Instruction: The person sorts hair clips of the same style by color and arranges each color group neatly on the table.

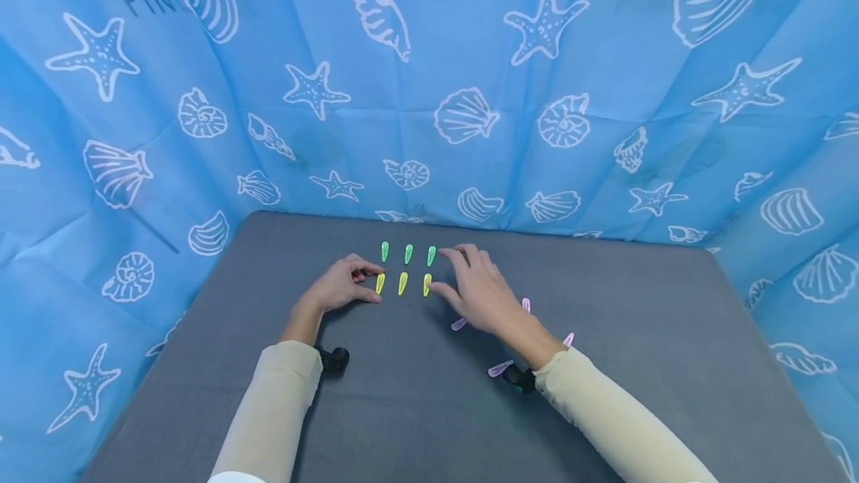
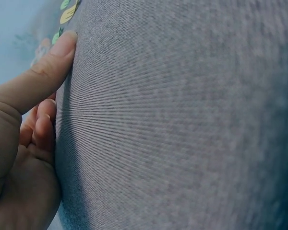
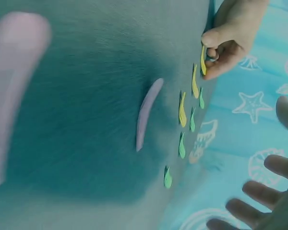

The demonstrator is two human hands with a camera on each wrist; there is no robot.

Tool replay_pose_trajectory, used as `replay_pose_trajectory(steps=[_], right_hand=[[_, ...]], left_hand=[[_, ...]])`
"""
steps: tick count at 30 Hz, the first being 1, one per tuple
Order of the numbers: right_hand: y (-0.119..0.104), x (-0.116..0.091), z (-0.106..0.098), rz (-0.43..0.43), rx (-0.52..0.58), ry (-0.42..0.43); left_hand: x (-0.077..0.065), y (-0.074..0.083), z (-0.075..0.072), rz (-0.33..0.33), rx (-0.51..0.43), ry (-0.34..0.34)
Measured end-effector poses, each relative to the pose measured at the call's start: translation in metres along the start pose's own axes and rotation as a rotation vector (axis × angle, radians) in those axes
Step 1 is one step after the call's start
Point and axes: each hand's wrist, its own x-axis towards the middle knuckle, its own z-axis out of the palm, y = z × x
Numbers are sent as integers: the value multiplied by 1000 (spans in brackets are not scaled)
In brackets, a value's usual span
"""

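The leftmost yellow clip (image 1: 380, 284) on the grey table (image 1: 403, 408) is pinched, seemingly by its two ends, by the left hand (image 1: 342, 283); green clips (image 1: 408, 254) are lined up beyond, and the right hand (image 1: 485, 288) is held spread near scattered pink clips (image 1: 500, 369)

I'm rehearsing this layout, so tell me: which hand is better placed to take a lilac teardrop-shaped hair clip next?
Probably the right hand: it looks empty and spread, and the lilac clips lie nearer to it. The left hand is pinching a yellow teardrop-shaped hair clip.
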Motion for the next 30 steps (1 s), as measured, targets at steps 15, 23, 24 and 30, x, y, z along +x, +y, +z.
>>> replay_pose_trajectory(steps=[15,23,24,30], right_hand=[[52,-85,-27,-114,-193,-9],[72,-121,-34,-54,-109,-80],[74,-126,-36,-39,-97,-88],[86,-154,-49,68,63,-197]], left_hand=[[-3,0,0,13,10,-8],[-7,-1,-5,-22,37,-1],[-7,0,-4,-20,36,-5],[-1,6,2,-15,28,-12]])
